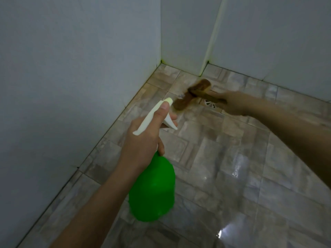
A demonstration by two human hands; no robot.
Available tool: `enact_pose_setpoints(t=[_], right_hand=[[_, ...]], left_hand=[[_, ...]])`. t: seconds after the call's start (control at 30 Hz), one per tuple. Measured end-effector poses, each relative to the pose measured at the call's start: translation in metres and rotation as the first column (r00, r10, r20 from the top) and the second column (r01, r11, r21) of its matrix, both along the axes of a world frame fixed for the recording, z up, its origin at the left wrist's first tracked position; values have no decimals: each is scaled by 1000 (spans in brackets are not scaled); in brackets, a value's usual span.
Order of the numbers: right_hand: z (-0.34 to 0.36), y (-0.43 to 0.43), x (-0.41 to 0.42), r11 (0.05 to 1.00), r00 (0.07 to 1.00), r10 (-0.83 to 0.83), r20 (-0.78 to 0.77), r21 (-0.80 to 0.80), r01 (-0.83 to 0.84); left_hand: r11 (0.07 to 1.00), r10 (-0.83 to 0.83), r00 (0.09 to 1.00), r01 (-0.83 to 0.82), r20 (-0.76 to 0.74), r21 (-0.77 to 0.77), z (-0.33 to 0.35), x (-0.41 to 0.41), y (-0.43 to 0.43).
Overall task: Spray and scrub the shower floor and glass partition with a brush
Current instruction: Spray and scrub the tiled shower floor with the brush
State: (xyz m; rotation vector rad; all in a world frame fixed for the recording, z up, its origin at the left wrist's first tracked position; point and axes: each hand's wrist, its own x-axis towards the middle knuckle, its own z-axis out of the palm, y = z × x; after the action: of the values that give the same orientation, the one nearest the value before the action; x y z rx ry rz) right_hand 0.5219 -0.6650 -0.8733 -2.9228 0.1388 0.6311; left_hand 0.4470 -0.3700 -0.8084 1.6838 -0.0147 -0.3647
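Note:
My left hand (143,138) grips the neck of a green spray bottle (154,190) with a white trigger head (155,115); the nozzle points toward the far corner of the floor. My right hand (232,104) holds the handle of a brown brush (191,94), blurred by motion. The brush head is low over the wet, beige and grey tiled shower floor (223,158), just left of the round metal drain (211,103). The brush partly hides the drain.
White tiled walls (71,77) close the floor on the left and at the back, meeting in a corner (162,61). A vertical wall edge (207,51) comes down near the drain. Light glares off the wet floor at the lower right.

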Motion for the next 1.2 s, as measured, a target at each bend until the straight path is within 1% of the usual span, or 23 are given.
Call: enact_pose_setpoints(t=[0.07,0.13,0.17,0.2,0.27,0.33,0.4,0.53,0.6,0.67,0.73,0.8,0.83,0.9,0.93,1.0,1.03,1.13,1.2], right_hand=[[8,-22,-56,995,996,-89,-14,-43,89],[3,-32,-91,977,982,-190,-6,-97,189],[-4,-31,-94,969,973,-231,24,-88,232],[-11,-28,-89,963,962,-262,77,-48,266],[-25,-24,-62,957,938,-290,187,54,285],[-28,-24,-30,947,920,-319,226,119,299],[-20,-30,-23,925,911,-370,183,162,344],[-16,-26,-87,885,877,-465,119,70,460],[-23,-30,-106,875,860,-484,162,59,481],[-31,-56,-101,868,845,-494,204,56,493],[-27,-93,-91,811,786,-584,205,91,578],[-17,-119,-98,715,698,-699,157,128,687],[-12,-123,-111,689,677,-725,129,129,713],[-5,-116,-149,687,685,-726,69,130,715],[-2,-107,-169,682,688,-725,14,145,716],[1,-99,-200,652,670,-739,-69,172,738],[2,-103,-204,643,664,-745,-66,193,741],[3,-143,-199,629,638,-769,41,228,744],[4,-172,-198,561,564,-823,67,245,791]], left_hand=[[1000,-17,1000,17,4,-9,4,-5,-3],[1000,-23,1000,22,-13,-20,8,-8,-7],[999,-26,999,25,-24,-26,9,-9,-9],[999,-33,999,32,-32,-26,11,-12,-13],[999,-47,999,47,-15,-11,10,-15,-21],[999,-50,998,50,23,11,6,-17,-30],[997,-73,997,72,36,27,3,-20,-37],[993,-115,993,115,15,-13,3,-24,-48],[991,-134,991,134,19,-15,1,-26,-51],[989,-150,989,150,13,-16,0,-32,-55],[984,-177,984,177,23,8,0,-39,-60],[980,-201,979,200,40,18,1,-45,-64],[976,-216,975,216,47,19,1,-48,-66],[971,-239,970,238,48,19,1,-54,-72],[968,-250,967,249,45,20,1,-58,-75],[962,-272,961,272,38,19,1,-63,-85],[960,-278,960,278,35,11,4,-66,-90],[941,-339,940,339,23,12,16,-72,-111],[907,-421,907,421,21,12,24,-75,-123]])
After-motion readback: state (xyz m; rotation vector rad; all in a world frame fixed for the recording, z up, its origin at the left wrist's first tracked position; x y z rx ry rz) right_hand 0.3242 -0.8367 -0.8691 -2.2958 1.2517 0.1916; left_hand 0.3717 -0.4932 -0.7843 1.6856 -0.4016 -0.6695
